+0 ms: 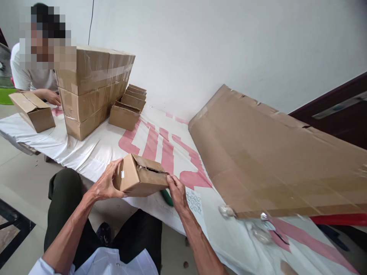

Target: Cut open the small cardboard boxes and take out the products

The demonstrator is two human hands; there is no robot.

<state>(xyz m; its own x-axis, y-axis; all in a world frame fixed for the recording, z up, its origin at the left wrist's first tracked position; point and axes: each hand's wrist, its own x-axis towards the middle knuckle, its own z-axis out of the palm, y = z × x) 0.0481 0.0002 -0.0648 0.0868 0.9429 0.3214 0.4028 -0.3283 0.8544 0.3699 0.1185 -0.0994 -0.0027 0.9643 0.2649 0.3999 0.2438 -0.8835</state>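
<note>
Between my hands is a small cardboard box [151, 182], tilted above the table's near edge, with a dark gap along its top flaps. My left hand [108, 182] wraps round its left end, beside a small white label [122, 174]. At the right end, my right hand [177, 191] grips the corner with thumb and fingers. Under the box and partly hidden by it is a green round object [166, 198]. A sheet of small printed labels [194, 201] lies just right of my right hand.
Stacked taped cartons [94, 82] stand at the left, with several open boxes [126, 114] behind. A co-worker [36, 72] sits beyond, near another box [34, 110]. A large cardboard sheet [272, 156] leans at the right. Small plastic-wrapped items [261, 233] lie on the cloth-covered table [109, 152].
</note>
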